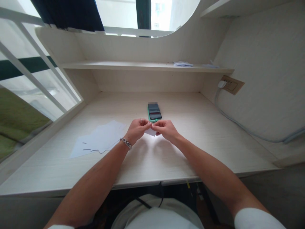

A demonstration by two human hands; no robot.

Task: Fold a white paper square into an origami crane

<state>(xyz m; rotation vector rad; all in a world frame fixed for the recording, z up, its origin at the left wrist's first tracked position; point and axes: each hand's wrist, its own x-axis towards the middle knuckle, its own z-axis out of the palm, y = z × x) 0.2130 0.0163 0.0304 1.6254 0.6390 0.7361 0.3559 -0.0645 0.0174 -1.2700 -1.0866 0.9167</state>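
Note:
Between my two hands, over the middle of the desk, is a small piece of white paper. My left hand pinches its left side; a ring and a chain bracelet show on that hand and wrist. My right hand grips the paper from the right, thumb and fingers meeting close to the left hand's fingertips. Just beyond the fingers lies a phone in a green case, its screen facing up. The paper's upper part is partly hidden by my fingers.
Loose white paper sheets lie on the desk left of my hands. A shelf at the back bears folded papers. On the right wall, a white plug sits in a socket, its cable trailing down.

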